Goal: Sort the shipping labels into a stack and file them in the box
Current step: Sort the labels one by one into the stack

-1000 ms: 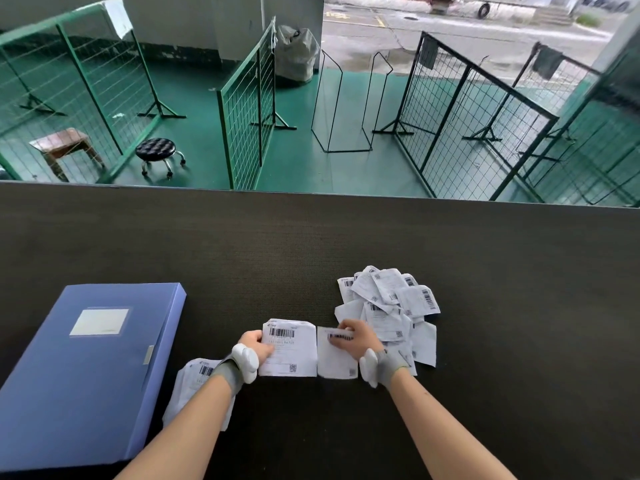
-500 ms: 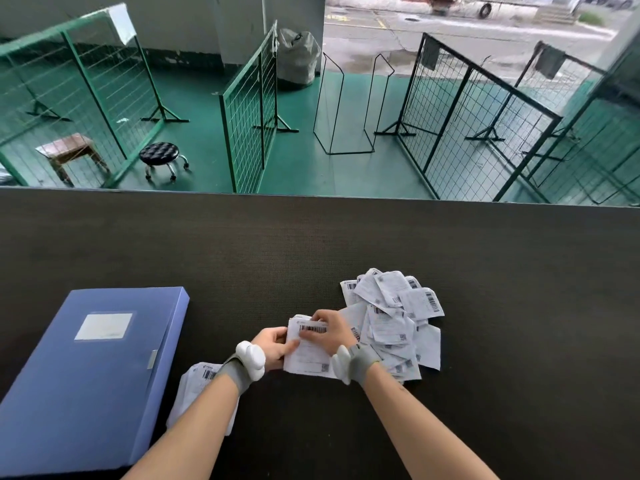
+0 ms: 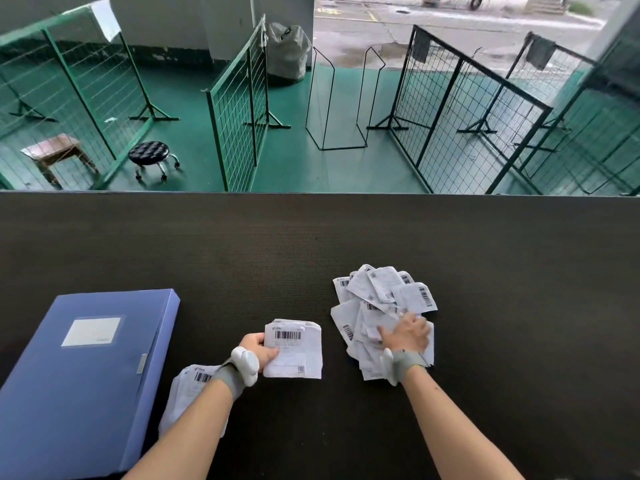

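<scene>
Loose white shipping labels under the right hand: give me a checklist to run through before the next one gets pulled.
1. Right hand on the loose pile of white barcoded shipping labels: ok, palm down on its near side.
2. One label singled out under the fingers: cannot tell, sheets overlap.
3. Left hand holding the small gathered stack of white labels: ok, gripped at its left edge.
4. Gathered stack squared: not ok, upper edges look uneven.
5. Blue plastic file box ready for filing: not ok, lid closed.
6. Sorted flat stack of labels beside the box reachable: ok, partly hidden by the left forearm.
</scene>
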`<state>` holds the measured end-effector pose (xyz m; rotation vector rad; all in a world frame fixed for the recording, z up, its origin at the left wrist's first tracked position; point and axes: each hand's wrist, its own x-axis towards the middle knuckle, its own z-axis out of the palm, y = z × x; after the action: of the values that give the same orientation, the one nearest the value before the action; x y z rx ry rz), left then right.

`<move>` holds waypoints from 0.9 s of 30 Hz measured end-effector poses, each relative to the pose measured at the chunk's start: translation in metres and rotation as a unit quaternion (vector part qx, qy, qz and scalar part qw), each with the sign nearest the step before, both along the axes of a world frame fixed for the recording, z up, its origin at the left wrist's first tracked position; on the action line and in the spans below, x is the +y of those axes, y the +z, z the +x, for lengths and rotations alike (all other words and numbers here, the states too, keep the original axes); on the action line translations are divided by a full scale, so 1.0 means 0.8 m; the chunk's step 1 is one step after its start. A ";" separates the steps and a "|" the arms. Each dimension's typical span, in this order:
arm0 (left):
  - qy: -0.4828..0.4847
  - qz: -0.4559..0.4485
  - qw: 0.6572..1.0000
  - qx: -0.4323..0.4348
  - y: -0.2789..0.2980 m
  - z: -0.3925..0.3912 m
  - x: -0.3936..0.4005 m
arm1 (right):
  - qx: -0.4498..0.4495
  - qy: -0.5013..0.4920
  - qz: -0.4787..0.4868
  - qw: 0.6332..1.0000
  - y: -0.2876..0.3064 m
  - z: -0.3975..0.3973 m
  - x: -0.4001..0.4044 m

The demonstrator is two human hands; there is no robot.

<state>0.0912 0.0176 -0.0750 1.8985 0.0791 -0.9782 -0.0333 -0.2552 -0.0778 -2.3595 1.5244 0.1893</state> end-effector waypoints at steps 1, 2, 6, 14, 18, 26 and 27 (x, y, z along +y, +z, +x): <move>0.002 0.004 1.000 -0.001 0.000 0.000 0.000 | 0.002 -0.034 0.000 0.999 0.000 -0.007 -0.005; 0.002 0.006 1.000 0.000 0.000 -0.001 -0.003 | -0.002 -0.059 0.016 0.998 0.000 -0.012 -0.010; -0.013 0.013 1.000 -0.002 0.002 0.000 -0.014 | -0.041 -0.081 0.114 0.989 -0.010 -0.014 -0.024; -0.009 0.013 1.000 0.008 0.008 0.005 -0.018 | 0.014 -0.010 0.046 0.999 0.009 -0.010 -0.024; 0.006 0.010 1.000 0.014 0.003 0.008 -0.017 | -0.015 -0.009 0.099 0.995 0.021 -0.001 -0.023; 0.033 0.005 0.999 -0.004 0.005 0.007 -0.022 | -0.279 -0.014 0.331 0.901 0.024 0.035 0.026; 0.038 0.002 0.999 -0.007 0.007 0.008 -0.022 | -0.297 -0.006 0.341 0.892 0.025 0.040 0.033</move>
<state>0.0973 -0.0001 -0.0693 1.8927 0.1448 -0.9133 -0.0015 -0.2289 -0.0579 -1.6288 0.9571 -0.0115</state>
